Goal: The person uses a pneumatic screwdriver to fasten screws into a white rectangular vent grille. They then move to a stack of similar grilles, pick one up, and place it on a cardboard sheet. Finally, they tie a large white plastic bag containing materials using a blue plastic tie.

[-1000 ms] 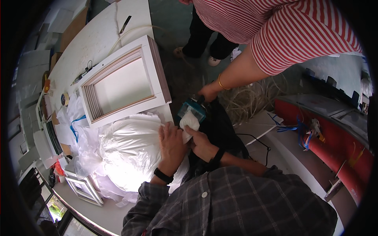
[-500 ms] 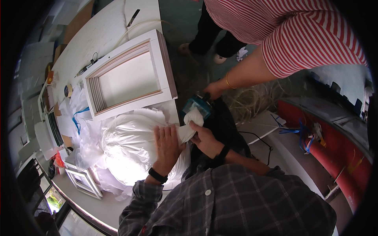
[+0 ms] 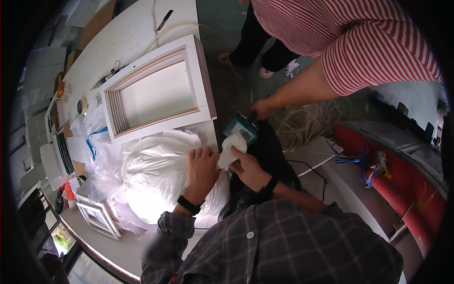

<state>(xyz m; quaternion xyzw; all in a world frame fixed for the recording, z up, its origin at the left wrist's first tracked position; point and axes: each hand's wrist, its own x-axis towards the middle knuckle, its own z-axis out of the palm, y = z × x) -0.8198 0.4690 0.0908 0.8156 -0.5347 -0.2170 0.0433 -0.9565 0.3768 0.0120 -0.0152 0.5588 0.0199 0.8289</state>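
Observation:
A large, full white plastic bag (image 3: 149, 165) rests on the table, its surface creased and its neck gathered toward the right. My left hand (image 3: 204, 169) has its fingers curled over the base of that neck. Just right of it, my right hand (image 3: 248, 171) closes thumb and fingers around the bag's twisted neck (image 3: 233, 145). The loose end of the neck points up against a teal, box-shaped tool (image 3: 250, 135) with a clear window. A co-worker's hand (image 3: 263, 108) holds that tool from the far side. What lies under my left fingers is hidden.
A white frame (image 3: 205, 90) with stepped inner edges lies on the white table (image 3: 130, 40) behind the bag. Tape (image 3: 82, 107) and a smaller frame (image 3: 97, 218) are at the left. Pale tubing (image 3: 307, 118) coils on the floor, near a red panel (image 3: 402, 156) with blue ties.
My left fingers have gone from lying flat on the bag to curling in at its neck. The neck's end and the teal tool have shifted slightly right; the co-worker's hand moved with the tool.

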